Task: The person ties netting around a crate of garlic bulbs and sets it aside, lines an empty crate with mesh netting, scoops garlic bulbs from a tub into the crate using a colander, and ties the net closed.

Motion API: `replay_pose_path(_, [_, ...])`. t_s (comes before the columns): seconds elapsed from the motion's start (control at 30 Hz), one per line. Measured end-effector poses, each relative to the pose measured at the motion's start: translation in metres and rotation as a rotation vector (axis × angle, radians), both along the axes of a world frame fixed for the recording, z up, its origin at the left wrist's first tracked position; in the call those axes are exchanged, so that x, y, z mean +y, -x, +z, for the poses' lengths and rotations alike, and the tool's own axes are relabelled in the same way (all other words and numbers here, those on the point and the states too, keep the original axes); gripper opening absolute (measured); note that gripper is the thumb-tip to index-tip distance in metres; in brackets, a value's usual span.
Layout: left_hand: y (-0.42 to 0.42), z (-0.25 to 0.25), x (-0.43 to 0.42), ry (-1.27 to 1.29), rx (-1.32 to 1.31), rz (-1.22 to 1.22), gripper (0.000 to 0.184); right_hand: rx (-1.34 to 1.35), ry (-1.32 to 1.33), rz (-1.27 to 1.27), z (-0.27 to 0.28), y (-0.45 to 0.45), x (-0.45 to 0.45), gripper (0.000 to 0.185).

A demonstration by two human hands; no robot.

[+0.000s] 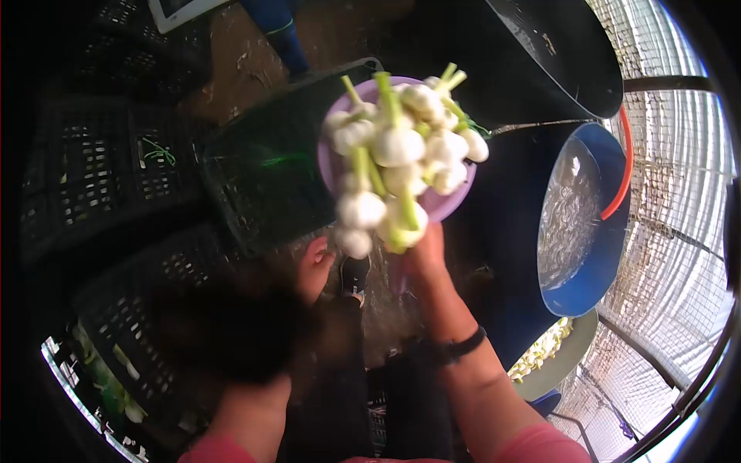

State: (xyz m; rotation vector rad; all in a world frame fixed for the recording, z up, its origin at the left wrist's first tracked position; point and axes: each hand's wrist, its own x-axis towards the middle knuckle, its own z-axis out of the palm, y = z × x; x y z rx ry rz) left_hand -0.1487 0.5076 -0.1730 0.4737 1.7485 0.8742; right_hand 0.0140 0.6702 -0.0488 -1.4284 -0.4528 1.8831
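A purple basin (pixel 448 202) heaped with white garlic bulbs (pixel 398 147) on short green stems is raised in front of me. My right hand (pixel 427 248) grips its near side, the fingers mostly hidden beneath the rim and bulbs. Lower and to the left, my left hand (pixel 313 268) is apart from the basin, its fingers loosely curled with nothing visible in them. A dark blurred shape (pixel 239 328) covers much of my left wrist and forearm. Behind the basin lies a dark green crate or tub (pixel 266 158).
Blue barrels stand at the right, one holding water (pixel 570 220) with an orange hose (pixel 626 166) over its rim. Below it, a round container (pixel 575 359) holds pale pieces. Black slotted crates (pixel 89 166) line the left. A blue-clad leg (pixel 279 35) shows at the top.
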Motion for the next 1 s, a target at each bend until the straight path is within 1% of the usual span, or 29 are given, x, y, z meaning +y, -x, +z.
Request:
replay_pose_path(0.03, [-0.003,0.014,0.007,0.011,-0.073,0.025,0.046,0.05,-0.047,-0.024,-0.019,0.023,0.005,0.019])
replay_pose_path(0.07, [-0.004,0.02,0.011,0.022,-0.145,0.052,0.048,-0.071,-0.137,-0.056,-0.036,0.041,0.009,0.035])
replay_pose_path(0.13, [0.002,0.015,0.016,0.025,-0.192,0.054,0.051,-0.52,-0.471,0.058,-0.064,0.068,0.019,0.06])
replay_pose_path(0.17, [0.002,0.016,0.017,0.004,-0.218,0.075,0.051,-0.857,-0.591,0.287,-0.071,0.068,0.024,0.077])
replay_pose_path(0.2, [0.003,0.014,0.018,-0.019,-0.244,0.096,0.051,-1.03,-0.465,0.456,-0.07,0.072,0.027,0.081])
replay_pose_path(0.27, [0.004,0.01,0.018,-0.007,-0.226,0.077,0.048,-1.211,-0.624,0.563,-0.069,0.075,0.028,0.084])
replay_pose_path(0.3, [0.002,0.009,0.018,0.008,-0.222,0.092,0.047,-1.21,-0.616,0.569,-0.069,0.073,0.03,0.084])
replay_pose_path(0.37, [-0.003,0.01,0.017,0.03,-0.213,0.102,0.045,-1.299,-0.874,0.591,-0.066,0.067,0.034,0.085])
replay_pose_path(0.4, [-0.005,0.012,0.017,0.064,-0.226,0.118,0.043,-1.294,-0.866,0.586,-0.061,0.064,0.039,0.085])
replay_pose_path(0.47, [-0.015,0.014,0.015,0.099,-0.229,0.127,0.041,-1.355,-0.777,0.696,-0.051,0.056,0.051,0.084])
replay_pose_path(0.5, [-0.02,0.016,0.015,0.156,-0.24,0.119,0.04,-1.251,-0.676,0.547,-0.044,0.054,0.055,0.084])
replay_pose_path(0.53, [-0.027,0.018,0.015,0.212,-0.249,0.111,0.038,-1.149,-0.65,0.409,-0.035,0.046,0.055,0.083])
replay_pose_path(0.6, [-0.045,0.026,0.016,0.208,-0.228,0.058,0.037,-1.088,-0.644,0.279,-0.016,0.026,0.053,0.077])
replay_pose_path(0.67, [-0.067,0.035,0.018,0.2,-0.211,-0.007,0.037,-0.909,-0.656,0.065,0.009,-0.016,0.045,0.064])
replay_pose_path(0.7, [-0.082,0.035,0.02,0.201,-0.17,-0.084,0.037,-0.596,-0.443,-0.005,0.028,-0.04,0.036,0.039])
replay_pose_path(0.73, [-0.103,0.032,0.02,0.204,-0.139,-0.173,0.037,-0.343,-0.336,-0.085,0.032,-0.069,0.021,0.022])
replay_pose_path(0.77, [-0.122,0.028,0.02,0.162,-0.137,-0.226,0.036,-0.213,-0.288,-0.137,0.04,-0.103,-0.001,0.016])
replay_pose_path(0.8, [-0.143,0.034,0.025,0.123,-0.117,-0.316,0.034,-0.223,-0.241,-0.143,0.059,-0.14,-0.021,0.017])
replay_pose_path(0.83, [-0.165,0.034,0.025,0.06,-0.143,-0.381,0.033,-0.249,-0.195,-0.149,0.071,-0.182,-0.046,0.023])
replay_pose_path(0.87, [-0.189,0.025,0.022,-0.012,-0.159,-0.447,0.033,-0.279,-0.201,-0.25,0.083,-0.224,-0.074,0.019])
replay_pose_path(0.9, [-0.228,0.073,0.041,0.094,-0.157,-0.499,0.031,-0.312,-0.21,-0.348,0.094,-0.268,-0.102,0.016])
replay_pose_path(0.93, [-0.257,0.064,0.039,0.075,-0.163,-0.611,0.033,-0.345,-0.183,-0.475,0.103,-0.311,-0.131,0.016])
replay_pose_path(1.0, [-0.33,0.105,0.043,0.078,-0.248,-0.81,0.038,-0.425,-0.118,-0.705,0.099,-0.41,-0.201,0.017])
